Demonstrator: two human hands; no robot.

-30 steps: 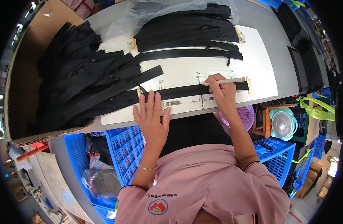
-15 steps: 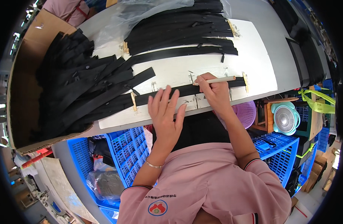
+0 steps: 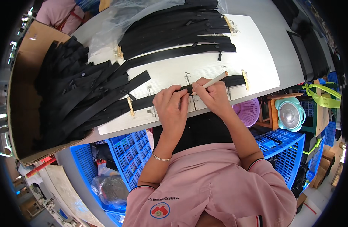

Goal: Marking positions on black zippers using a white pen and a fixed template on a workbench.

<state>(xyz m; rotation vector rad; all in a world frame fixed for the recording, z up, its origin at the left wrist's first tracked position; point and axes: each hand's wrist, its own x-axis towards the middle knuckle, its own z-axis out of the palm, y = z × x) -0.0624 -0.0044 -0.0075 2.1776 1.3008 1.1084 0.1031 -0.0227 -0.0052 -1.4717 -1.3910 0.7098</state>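
A black zipper strip [image 3: 235,80] lies along the near side of a white board [image 3: 257,56] that carries dark pencil marks and tan tape pieces. My left hand [image 3: 171,106] is closed, thumb and fingers pinching the strip near its middle. Right beside it, my right hand [image 3: 212,95] grips a pale marking pencil [image 3: 218,78]. The pencil's tip points down at the strip, close to my left fingertips; whether it touches is hard to see. More black zipper strips [image 3: 174,34] with small pulls lie side by side on the board's far part.
An open cardboard box [image 3: 24,75] on the left holds a heap of black strips [image 3: 68,94]. Clear plastic sheeting [image 3: 117,22] covers the back. Blue crates [image 3: 130,155], a purple basket [image 3: 249,111] and a teal fan [image 3: 290,115] stand below the table. Another person [image 3: 58,13] is at far left.
My left hand has gone from flat, spread fingers to a pinch on the strip, moving right toward the pencil. My right hand has shifted slightly, and the pencil stands more steeply. The whole view has shifted a little.
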